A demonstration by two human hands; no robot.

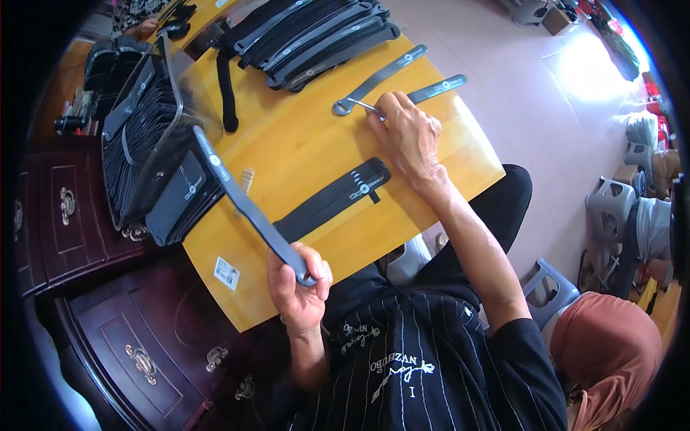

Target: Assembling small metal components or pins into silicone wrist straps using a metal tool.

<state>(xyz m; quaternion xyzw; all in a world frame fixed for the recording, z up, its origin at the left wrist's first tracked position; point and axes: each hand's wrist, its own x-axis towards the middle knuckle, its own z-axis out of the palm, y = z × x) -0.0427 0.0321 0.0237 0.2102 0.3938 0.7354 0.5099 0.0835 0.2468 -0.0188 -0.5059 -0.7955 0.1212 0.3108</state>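
Left hand [298,284]: we hold it raised close to our chest, fingers curled shut in a fist-like grip, forearm near vertical. Right hand [406,133]: our arm is stretched forward and nearly straight, palm down, thumb and forefinger pinched together at the fingertips, wrist slightly bent.

Long dark strap [244,205] held raised, slanting over the table; thin grey metal strip [431,91] lies flat near the far edge.

We see a yellow table [302,144], dark wooden drawers [129,337], grey plastic stools [611,205], a pale floor [517,86]
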